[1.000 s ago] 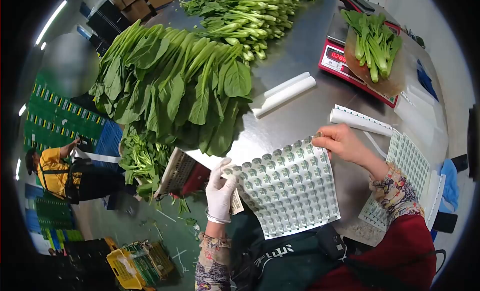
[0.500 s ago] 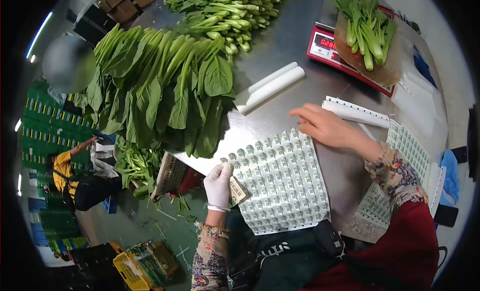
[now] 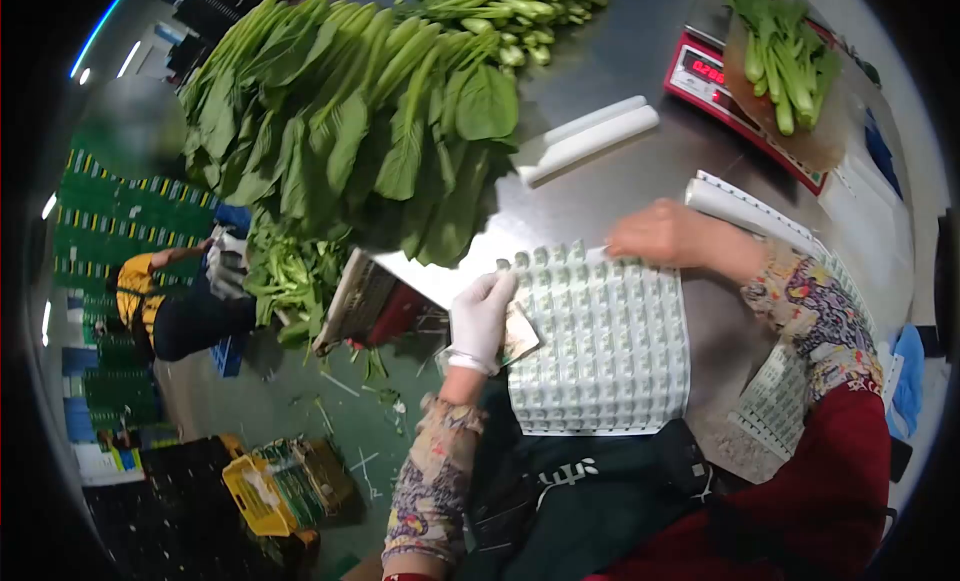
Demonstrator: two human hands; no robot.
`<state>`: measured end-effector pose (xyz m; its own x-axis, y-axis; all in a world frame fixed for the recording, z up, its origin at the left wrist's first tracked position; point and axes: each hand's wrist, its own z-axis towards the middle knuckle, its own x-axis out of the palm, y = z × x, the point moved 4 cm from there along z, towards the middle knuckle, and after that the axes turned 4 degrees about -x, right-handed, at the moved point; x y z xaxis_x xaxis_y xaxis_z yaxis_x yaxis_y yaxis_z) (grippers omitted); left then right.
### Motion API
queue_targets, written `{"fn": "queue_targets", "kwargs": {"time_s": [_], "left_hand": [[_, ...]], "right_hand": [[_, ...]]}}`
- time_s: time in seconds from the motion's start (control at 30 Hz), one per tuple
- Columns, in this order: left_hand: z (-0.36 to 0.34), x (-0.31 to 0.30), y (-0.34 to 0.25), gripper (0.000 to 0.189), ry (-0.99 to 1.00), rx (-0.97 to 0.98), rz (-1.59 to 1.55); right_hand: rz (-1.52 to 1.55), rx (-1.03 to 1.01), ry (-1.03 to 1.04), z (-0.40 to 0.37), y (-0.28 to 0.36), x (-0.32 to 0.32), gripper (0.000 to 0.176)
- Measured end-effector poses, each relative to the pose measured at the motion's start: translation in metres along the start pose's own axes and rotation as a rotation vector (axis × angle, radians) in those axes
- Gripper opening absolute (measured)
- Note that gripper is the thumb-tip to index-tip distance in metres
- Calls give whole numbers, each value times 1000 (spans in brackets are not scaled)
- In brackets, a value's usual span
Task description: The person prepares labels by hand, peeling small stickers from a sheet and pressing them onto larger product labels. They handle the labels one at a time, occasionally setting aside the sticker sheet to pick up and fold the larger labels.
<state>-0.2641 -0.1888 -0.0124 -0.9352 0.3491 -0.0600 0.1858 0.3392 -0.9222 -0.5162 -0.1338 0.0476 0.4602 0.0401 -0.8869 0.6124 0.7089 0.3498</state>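
A sheet of small green-and-white labels point(image 3: 600, 351) lies across the table's front edge, over the dark apron. My left hand point(image 3: 480, 321), in a white glove, pinches the sheet's upper left corner; a small printed card point(image 3: 520, 333) sticks out beside its fingers. Bare and bent downward, my right hand point(image 3: 665, 235) is at the sheet's top right edge, its fingertips on or just over the labels. Beyond the left hand, leafy green vegetables point(image 3: 350, 121) hang over the table edge. Two white rolls point(image 3: 592, 143) lie behind the sheet.
A red scale point(image 3: 690, 79) carries a bunch of greens point(image 3: 785, 66) at the upper right. Another label roll point(image 3: 745, 209) and more label sheets point(image 3: 775, 406) lie at the right. A person in yellow point(image 3: 140, 286) stands at the left, beyond a yellow crate point(image 3: 258, 496).
The view has shifted, so most things appear farther right. My right hand has come down to the sheet's top edge, its fingers now bent. My left hand keeps its pinch.
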Motion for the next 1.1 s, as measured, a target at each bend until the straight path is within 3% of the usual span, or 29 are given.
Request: {"fn": "queue_targets", "kwargs": {"time_s": [0.03,0.1,0.17,0.2,0.3,0.37,0.4,0.47,0.5,0.53,0.57,0.7,0.8,0.97,1.03,1.1], "left_hand": [[3,-1,4,29,20,-23,-2],[9,-4,5,34,-15,117,-15],[6,-9,0,43,-141,302,6],[4,-16,1,44,-178,304,-25],[-13,-40,-3,44,-286,327,-223],[-38,-51,-24,41,-398,300,-228],[-54,-61,-35,37,-555,619,244],[-84,-70,-47,35,-529,368,-23],[-79,-85,-28,36,-673,609,132],[-95,-86,-38,38,-622,566,-44],[-112,-85,-42,39,-591,492,-141],[-161,-107,-57,38,-661,510,-375],[-183,-129,-49,40,-698,530,-370],[-204,-147,-25,45,-558,676,-426],[-209,-156,-24,38,-483,641,-490],[-220,-165,-6,26,-326,421,-176]], "right_hand": [[-68,6,-42,-8,-1,-3,11],[8,126,-280,-18,-9,-16,10],[97,459,-355,-25,-17,-23,13],[146,626,-392,-25,-18,-23,15],[487,736,-473,-1,25,-17,32],[786,670,-435,25,65,-2,68],[877,566,-483,36,84,12,79],[823,461,-423,69,126,33,87],[823,437,-387,82,145,44,93],[846,432,-372,96,163,57,97],[792,413,-295,107,182,60,97],[862,313,-351,138,224,89,94],[828,229,-286,154,247,83,86],[679,71,-278,173,274,70,74],[584,33,-316,184,280,55,71],[675,63,-328,190,271,50,69]]}}
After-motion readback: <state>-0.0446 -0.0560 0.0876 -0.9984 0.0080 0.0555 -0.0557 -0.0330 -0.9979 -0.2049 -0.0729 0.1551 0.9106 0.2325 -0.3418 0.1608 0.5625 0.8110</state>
